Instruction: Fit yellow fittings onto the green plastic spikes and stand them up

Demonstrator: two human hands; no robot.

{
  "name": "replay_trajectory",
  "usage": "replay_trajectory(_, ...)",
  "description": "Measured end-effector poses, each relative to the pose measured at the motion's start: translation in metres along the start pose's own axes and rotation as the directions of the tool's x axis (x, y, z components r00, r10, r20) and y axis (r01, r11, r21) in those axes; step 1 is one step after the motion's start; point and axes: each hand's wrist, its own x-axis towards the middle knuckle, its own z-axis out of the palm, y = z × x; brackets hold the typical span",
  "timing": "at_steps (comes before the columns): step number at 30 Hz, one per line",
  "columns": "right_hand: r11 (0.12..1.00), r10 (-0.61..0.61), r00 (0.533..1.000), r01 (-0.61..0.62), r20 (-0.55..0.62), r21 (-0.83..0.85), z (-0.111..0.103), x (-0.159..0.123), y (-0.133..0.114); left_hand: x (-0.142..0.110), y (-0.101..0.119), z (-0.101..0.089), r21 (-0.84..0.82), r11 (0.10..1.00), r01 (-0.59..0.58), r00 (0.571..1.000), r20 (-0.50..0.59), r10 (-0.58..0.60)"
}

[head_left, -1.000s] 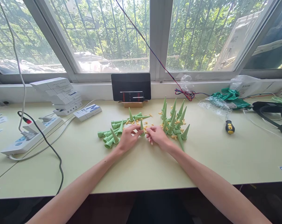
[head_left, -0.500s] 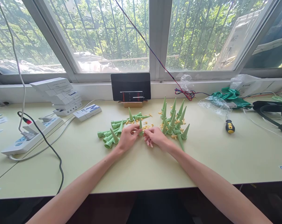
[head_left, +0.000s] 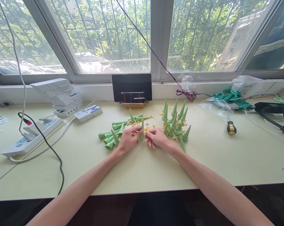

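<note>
My left hand [head_left: 129,138] is closed on a green plastic spike [head_left: 142,124], which stands point up between its fingers. Close beside it, my right hand [head_left: 156,137] pinches its thumb and fingertips together against the spike's side; whatever is in the pinch is too small or hidden to make out. Small yellow valve-like pieces [head_left: 153,127] lie scattered just behind both hands. More green spikes [head_left: 111,138] lie or stand to the left. At the right is a cluster of upright green spikes [head_left: 173,125] with yellow pieces fitted at their sides.
A phone [head_left: 133,97] leans on a brown stand before a dark tablet [head_left: 131,83]. On the left are stacked white boxes [head_left: 61,97] and a power strip [head_left: 33,138] with cables. A yellow-black screwdriver [head_left: 231,128], plastic wrap [head_left: 217,105] and black headphones [head_left: 273,110] lie right.
Almost nothing differs. Both hands stay at the upright green spike, with only a very slight shift of the fingers.
</note>
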Motion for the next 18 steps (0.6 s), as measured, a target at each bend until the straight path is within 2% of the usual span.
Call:
replay_trajectory(6,0.997,-0.061,0.998,0.061,0.004,-0.055,0.000,0.002,0.006,0.000,0.000,-0.001,0.010,1.000,-0.010,1.000,-0.005,0.010)
replay_trajectory(11,0.968,-0.162,0.987,0.162,0.017,-0.191,0.000,0.003,0.012,-0.001,0.001,-0.002,0.007,1.000,0.017,1.000,-0.006,-0.017)
replay_trajectory(14,0.926,-0.228,0.974,0.220,0.011,-0.308,0.000,0.000,0.011,-0.001,0.003,-0.002,0.015,1.000,0.021,1.000,-0.005,-0.021)
replay_trajectory(18,0.815,-0.339,0.941,0.304,0.020,-0.492,0.000,-0.003,0.007,-0.002,0.006,-0.003,0.013,1.000,0.020,1.000,0.000,-0.020)
